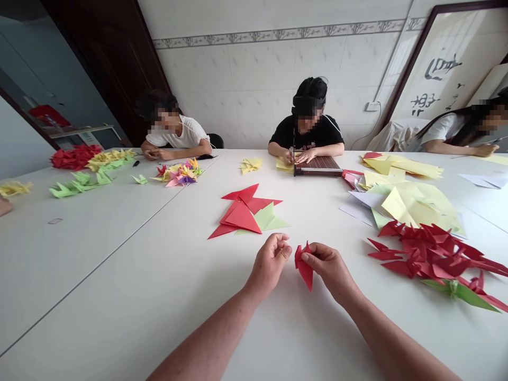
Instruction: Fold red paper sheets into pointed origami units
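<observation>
My right hand (326, 260) pinches a small red paper crane (306, 272) between thumb and fingers, its pointed tip hanging down. Just left of it is my left hand (270, 260), fingers loosely curled with a gap to the thumb and nothing in them; it appears apart from the crane. Beyond my hands lie several red folded paper pieces (240, 216), overlapping a light green one (272, 217). To the right is a heap of red paper cranes (432, 251), with a green folded paper piece (462, 292) at its near side.
A stack of yellow and white paper sheets (416, 203) lies at the right. Across the white table (130, 286), a person in black (305, 132) works at a paper cutter (319, 165). Green cranes (81, 184) and a multicoloured pile (182, 172) sit at the left.
</observation>
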`<action>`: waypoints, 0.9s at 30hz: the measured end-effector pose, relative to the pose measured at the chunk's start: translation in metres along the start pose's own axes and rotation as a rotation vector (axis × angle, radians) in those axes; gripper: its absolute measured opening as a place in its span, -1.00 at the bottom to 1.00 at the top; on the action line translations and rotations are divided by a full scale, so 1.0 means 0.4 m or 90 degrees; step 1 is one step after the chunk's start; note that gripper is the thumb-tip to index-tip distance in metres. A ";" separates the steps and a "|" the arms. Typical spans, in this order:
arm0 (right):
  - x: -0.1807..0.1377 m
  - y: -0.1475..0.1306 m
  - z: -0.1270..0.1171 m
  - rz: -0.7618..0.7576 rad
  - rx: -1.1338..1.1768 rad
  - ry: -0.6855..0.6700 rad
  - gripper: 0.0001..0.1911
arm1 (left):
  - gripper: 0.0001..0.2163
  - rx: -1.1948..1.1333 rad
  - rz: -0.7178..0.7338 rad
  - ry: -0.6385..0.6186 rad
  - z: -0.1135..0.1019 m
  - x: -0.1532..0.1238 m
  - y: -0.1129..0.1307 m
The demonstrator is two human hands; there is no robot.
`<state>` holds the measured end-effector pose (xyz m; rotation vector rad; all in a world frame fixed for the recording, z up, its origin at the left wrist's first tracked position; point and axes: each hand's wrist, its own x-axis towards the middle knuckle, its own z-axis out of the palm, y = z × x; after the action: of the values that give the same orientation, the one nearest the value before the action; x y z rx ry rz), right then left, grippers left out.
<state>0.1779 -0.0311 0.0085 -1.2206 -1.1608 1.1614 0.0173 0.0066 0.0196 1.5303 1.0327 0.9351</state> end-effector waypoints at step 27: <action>0.002 0.018 0.024 -0.022 0.072 0.038 -0.87 | -0.84 0.322 0.418 0.152 0.020 0.009 -0.051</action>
<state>0.1684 -0.0296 0.0013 -1.1372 -1.0535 1.1418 0.0228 0.0095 -0.0016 2.3016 0.9894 1.4019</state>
